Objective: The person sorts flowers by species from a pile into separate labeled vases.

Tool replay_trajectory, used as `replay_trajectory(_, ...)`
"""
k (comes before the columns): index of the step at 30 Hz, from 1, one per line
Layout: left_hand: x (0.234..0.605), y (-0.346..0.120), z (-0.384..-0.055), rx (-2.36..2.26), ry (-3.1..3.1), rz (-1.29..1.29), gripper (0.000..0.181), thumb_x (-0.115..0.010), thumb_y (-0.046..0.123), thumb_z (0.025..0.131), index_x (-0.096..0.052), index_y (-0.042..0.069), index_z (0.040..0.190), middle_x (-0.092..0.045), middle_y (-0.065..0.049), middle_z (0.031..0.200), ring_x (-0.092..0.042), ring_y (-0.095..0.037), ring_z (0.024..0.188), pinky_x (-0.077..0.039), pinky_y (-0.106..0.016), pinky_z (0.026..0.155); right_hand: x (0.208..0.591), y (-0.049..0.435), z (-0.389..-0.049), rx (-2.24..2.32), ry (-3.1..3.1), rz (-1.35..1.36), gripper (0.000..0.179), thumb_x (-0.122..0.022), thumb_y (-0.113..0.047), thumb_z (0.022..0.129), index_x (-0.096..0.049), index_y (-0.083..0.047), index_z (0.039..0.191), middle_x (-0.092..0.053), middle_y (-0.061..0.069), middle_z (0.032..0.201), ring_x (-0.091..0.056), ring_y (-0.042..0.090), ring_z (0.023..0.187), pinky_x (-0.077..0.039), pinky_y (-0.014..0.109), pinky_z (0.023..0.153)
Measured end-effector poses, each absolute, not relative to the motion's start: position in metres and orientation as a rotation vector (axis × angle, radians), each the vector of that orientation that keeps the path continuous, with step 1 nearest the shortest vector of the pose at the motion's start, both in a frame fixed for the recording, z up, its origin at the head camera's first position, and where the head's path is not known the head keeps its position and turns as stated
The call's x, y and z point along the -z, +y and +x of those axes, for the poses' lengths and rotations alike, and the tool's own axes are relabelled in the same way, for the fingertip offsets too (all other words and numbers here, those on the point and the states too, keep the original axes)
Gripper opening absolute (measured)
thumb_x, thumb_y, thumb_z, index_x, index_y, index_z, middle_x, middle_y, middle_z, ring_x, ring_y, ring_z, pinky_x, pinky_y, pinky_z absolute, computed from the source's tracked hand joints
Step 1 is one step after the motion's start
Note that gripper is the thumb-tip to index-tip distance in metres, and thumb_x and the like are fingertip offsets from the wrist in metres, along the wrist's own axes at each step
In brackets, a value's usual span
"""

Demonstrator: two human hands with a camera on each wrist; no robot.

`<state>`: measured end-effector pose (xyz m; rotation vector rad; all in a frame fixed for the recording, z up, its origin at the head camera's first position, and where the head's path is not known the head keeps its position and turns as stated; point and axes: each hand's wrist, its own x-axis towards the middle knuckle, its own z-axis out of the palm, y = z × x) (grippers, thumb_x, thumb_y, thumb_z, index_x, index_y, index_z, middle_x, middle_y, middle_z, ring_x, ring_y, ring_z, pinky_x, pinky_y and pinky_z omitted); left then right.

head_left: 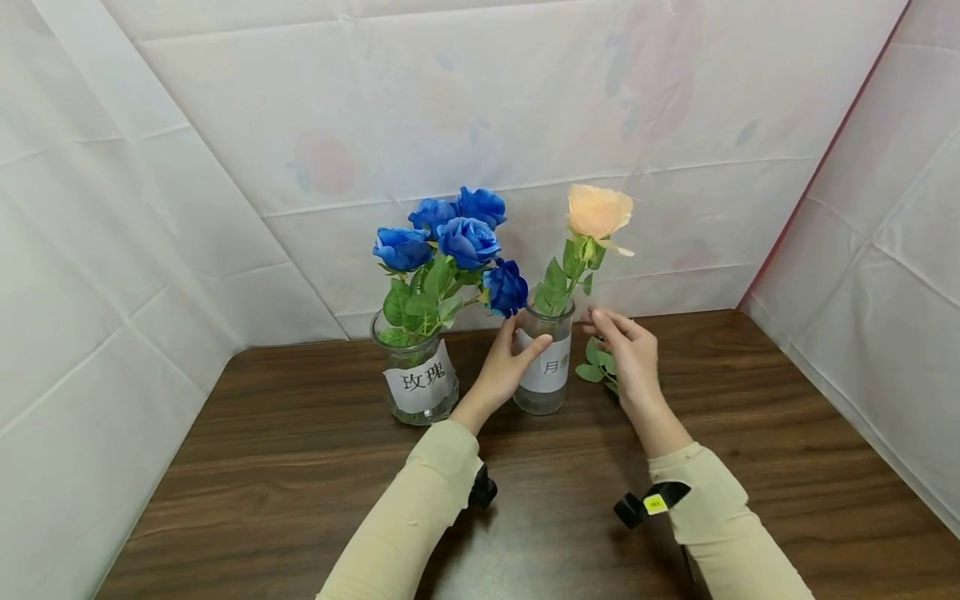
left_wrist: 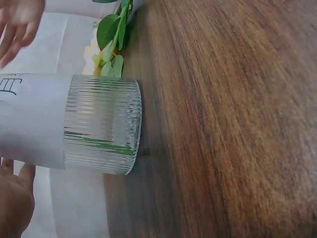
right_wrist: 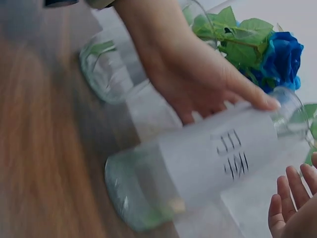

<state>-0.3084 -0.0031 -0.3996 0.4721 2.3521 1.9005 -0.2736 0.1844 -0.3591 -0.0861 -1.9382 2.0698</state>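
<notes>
A narrow glass vase [head_left: 542, 403] with a white paper label stands upright, holding one peach rose [head_left: 598, 212] with green leaves. My left hand [head_left: 501, 371] holds this vase from the left, thumb on the label near the neck and fingers behind, as the right wrist view shows. Just right of the vase's rim is my right hand [head_left: 632, 360], its fingers loosely bent and empty. Close to the left hand, several blue roses [head_left: 469, 242] fill a wider labelled glass jar [head_left: 422, 383]. Green leaves [head_left: 592, 367] lie behind the right hand, partly hidden by it.
A dark wood table [head_left: 285, 475] bears everything. White patterned cloth [head_left: 247, 108] hangs behind and at both sides. In the left wrist view, a yellow flower [left_wrist: 91, 58] lies by the leaves beyond the vase. One blue rose droops toward the narrow vase's rim.
</notes>
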Motion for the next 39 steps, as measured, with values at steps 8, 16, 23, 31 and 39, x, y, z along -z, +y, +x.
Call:
replay_trajectory(8,0.399,-0.004,-0.307,-1.894,2.349,0.466,0.085,-0.057,0.059,0.094,-0.019,0.018,0.159,-0.023,-0.007,0.162,-0.021,-0.028,0.148,-0.024,-0.043,0.117,0.368,0.229,-0.245,-1.976,-2.151,-0.135,0.044,-0.069,-0.034,0.095,-0.067,-0.003,0.126,-0.074,-0.012,0.096,-0.065,0.010,0.091,-0.051,0.023,0.075)
replay_trajectory(16,0.399,-0.004,-0.307,-1.896,2.346,0.472,0.087,-0.057,0.061,0.093,-0.020,0.018,0.159,-0.024,-0.006,0.161,-0.022,-0.028,0.148,-0.025,-0.043,0.117,0.386,0.271,-0.219,-1.841,-2.384,-0.169,0.037,-0.067,-0.033,0.097,-0.068,-0.008,0.124,-0.072,-0.017,0.094,-0.066,0.007,0.087,-0.054,0.027,0.074)
replay_trajectory(23,0.398,-0.004,-0.306,-1.914,2.324,0.480,0.087,-0.058,0.060,0.094,-0.018,0.018,0.159,-0.023,-0.007,0.162,-0.021,-0.026,0.148,-0.024,-0.042,0.117,0.403,0.292,-0.199,-1.709,-2.545,-0.216,0.050,-0.065,-0.038,0.097,-0.062,0.001,0.128,-0.071,-0.015,0.097,-0.066,0.007,0.088,-0.055,0.029,0.074)
replay_trajectory(31,0.398,-0.003,-0.307,-1.911,2.325,0.469,0.085,-0.057,0.060,0.094,-0.019,0.019,0.159,-0.024,-0.006,0.162,-0.022,-0.028,0.148,-0.025,-0.044,0.117,0.425,0.295,-0.182,-1.571,-2.737,-0.237,0.048,-0.069,-0.032,0.095,-0.064,0.006,0.124,-0.073,0.009,0.103,-0.067,0.011,0.080,-0.055,0.029,0.068)
replay_trajectory(39,0.400,-0.004,-0.306,-1.917,2.323,0.466,0.086,-0.057,0.060,0.094,-0.019,0.018,0.159,-0.023,-0.006,0.162,-0.020,-0.027,0.148,-0.024,-0.043,0.117,0.437,0.288,-0.175,-1.324,-2.872,-0.178,0.043,-0.081,-0.029,0.085,-0.070,0.004,0.110,-0.070,0.003,0.083,-0.061,0.012,0.068,-0.051,0.026,0.059)
